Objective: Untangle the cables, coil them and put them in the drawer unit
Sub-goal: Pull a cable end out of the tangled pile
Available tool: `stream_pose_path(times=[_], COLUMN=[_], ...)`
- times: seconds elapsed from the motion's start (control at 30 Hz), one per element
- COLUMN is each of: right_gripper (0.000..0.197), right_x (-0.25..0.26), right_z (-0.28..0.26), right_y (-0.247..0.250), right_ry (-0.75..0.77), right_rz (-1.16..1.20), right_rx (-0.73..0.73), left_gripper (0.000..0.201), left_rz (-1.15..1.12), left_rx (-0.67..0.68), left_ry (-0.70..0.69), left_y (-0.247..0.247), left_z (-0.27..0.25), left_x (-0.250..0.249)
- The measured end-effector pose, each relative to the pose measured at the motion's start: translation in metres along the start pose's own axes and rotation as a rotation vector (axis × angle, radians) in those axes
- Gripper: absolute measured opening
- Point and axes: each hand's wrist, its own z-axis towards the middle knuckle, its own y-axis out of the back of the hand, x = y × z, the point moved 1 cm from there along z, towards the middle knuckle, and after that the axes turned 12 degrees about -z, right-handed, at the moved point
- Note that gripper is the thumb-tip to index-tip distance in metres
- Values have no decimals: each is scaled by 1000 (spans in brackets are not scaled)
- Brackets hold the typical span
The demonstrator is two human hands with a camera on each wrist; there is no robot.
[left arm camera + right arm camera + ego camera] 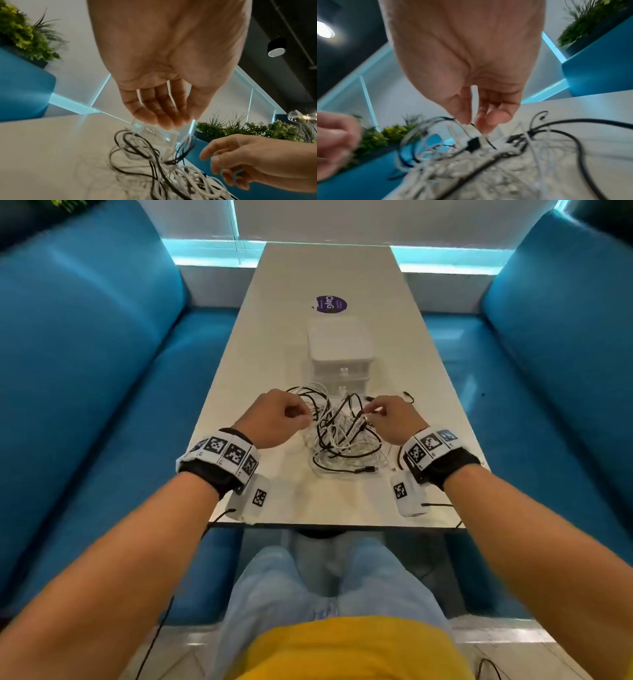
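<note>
A tangle of black and white cables [346, 440] [154, 169] [488, 169] lies on the pale table [274, 344], just in front of a small clear drawer unit [339, 347] [154, 132] whose drawers are closed. My left hand [307, 416] [180, 119] hovers at the tangle's left edge, fingers loosely bent, with nothing visibly between them. At the tangle's upper right, my right hand [368, 416] [471, 122] pinches a white cable end between thumb and forefinger. Both wrist views are blurred.
A round purple sticker [331, 304] lies on the table behind the drawer unit. Blue sofas [85, 371] [565, 354] flank the table on both sides. A black cable end [407, 396] trails to the right of the tangle. The table's near edge is close to my wrists.
</note>
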Motion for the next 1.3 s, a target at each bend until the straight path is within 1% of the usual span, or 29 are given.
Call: stream_pose_path(times=[0.07,0.13,0.2,0.3,0.47,0.53,0.6,0.7,0.77,0.83,0.87,0.9,0.93,0.97,1.0,1.03,1.1,1.13,1.2,1.27,1.3], right_gripper=[26,32,33,28,13,8,8,11,10,1,11,23,35,42,42,36,29,29,24,19,14], right_x=[0,1,3,6,0,-3,-2,7,14,18,18,19,18,19,18,16,8,3,-6,-14,-17], right_z=[5,11,14,17,18,18,16,8,0,-9,-12,-17,-20,-23,-22,-20,-13,-8,-2,-2,-4], right_y=[-3,-8,-14,-19,-23,-23,-19,-6,5,12,12,10,5,-2,-11,-18,-27,-27,-22,-16,-13], right_ry=[-74,-53,-17,22,56,75,124,255,310,305,285,267,250,248,251,252,229,205,185,192,191], right_rz=[-29,-77,-149,-201,-221,-187,-103,6,91,327,463,567,600,566,490,386,243,229,235,242,253], right_rx=[-4,45,76,59,16,4,-47,-121,-161,-186,-162,-99,-23,45,90,98,42,16,-1,22,30], left_gripper=[8,8,9,11,29,33,33,28,20,14,13,13,12,12,11,10,10,10,11,12,12], left_rz=[-52,-47,-45,-56,0,11,20,29,29,-65,-161,-286,-427,-563,-680,-762,-869,-918,-1022,-1123,-1182], left_rx=[-54,-65,-48,-41,-106,-110,-110,-94,-117,-160,-195,-229,-247,-241,-224,-216,-223,-242,-305,-398,-455], left_ry=[-21,-45,-77,-78,-34,-9,-12,-89,-143,-160,-155,-131,-96,-59,-31,-16,-27,-34,-35,-23,-20], left_y=[-9,-22,-34,-51,-74,-77,-78,-74,-72,-70,-67,-63,-59,-56,-52,-48,-35,-27,-8,13,23], left_z=[2,5,10,20,27,29,31,33,36,39,42,44,46,48,48,48,45,43,38,33,30], left_x=[-1,-4,-7,-7,1,4,6,-1,-7,-12,-14,-17,-21,-25,-30,-35,-42,-42,-36,-24,-18])
